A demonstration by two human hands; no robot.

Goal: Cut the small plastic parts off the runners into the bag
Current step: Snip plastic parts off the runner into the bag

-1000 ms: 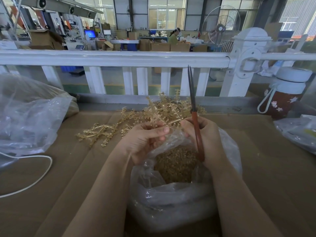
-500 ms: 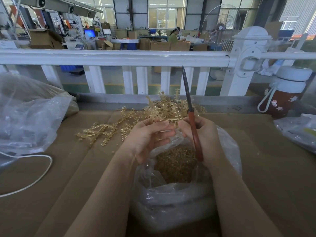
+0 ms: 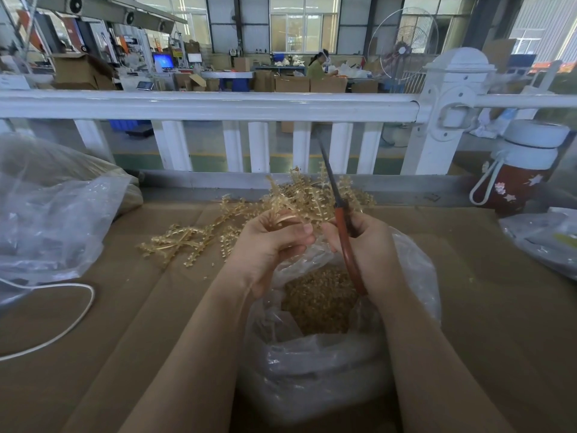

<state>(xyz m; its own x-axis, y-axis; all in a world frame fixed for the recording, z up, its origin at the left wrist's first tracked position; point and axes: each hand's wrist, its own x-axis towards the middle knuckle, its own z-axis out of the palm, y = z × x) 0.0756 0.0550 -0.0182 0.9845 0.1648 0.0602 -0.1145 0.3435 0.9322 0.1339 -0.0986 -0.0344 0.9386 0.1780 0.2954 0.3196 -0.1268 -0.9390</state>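
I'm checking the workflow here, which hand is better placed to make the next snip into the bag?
Right. The right hand already grips the scissors, blades pointing up beside the runner that the left hand holds above the open bag.

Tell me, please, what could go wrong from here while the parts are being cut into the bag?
The scissors in the right hand work very close to the left hand gripping the runner, so a finger might get nicked. The bag mouth sits just under the hands; cut parts might miss it or the plastic get snipped.
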